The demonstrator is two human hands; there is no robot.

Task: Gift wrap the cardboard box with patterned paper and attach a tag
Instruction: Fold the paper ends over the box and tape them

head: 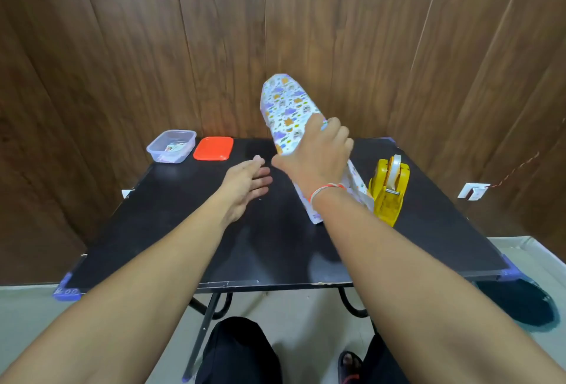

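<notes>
Your right hand [318, 157] grip clamped on patterned paper [288, 111], raised over the surface [183, 230]; left hand [245, 184] fingers apart, holding nothing

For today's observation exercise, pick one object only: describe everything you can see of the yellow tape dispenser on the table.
The tape dispenser is bright yellow, apparently plastic, with a heavy curved body. A roll of pale, translucent tape sits upright in its top, and a small metal-looking cutter shows at its near end. It stands upright on the black table, towards the right side, just right of the patterned wrapped box that the right hand tilts. Neither hand touches it; whether the paper's lower edge touches it cannot be told.
</notes>
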